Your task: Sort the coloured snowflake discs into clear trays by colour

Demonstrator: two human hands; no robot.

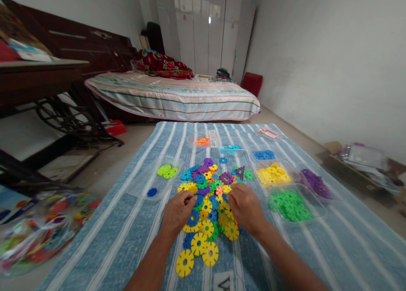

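A heap of flat plastic snowflake discs (207,198) in yellow, blue, green, purple and orange lies on a blue striped cloth (127,223). My left hand (176,212) rests knuckles-up on the heap's left side, its fingers curled onto a yellow disc. On the right side of the heap my right hand (245,206) lies palm-down with its fingers bent into the discs. What either hand grips is hidden under the fingers.
Clear trays hold sorted discs: green (290,206), yellow (272,174), purple (315,183), blue (264,155), orange (202,142), lime (167,171). A bag of toys (38,229) lies at the left. A bed (171,96) stands behind, a dark table (38,77) at the left.
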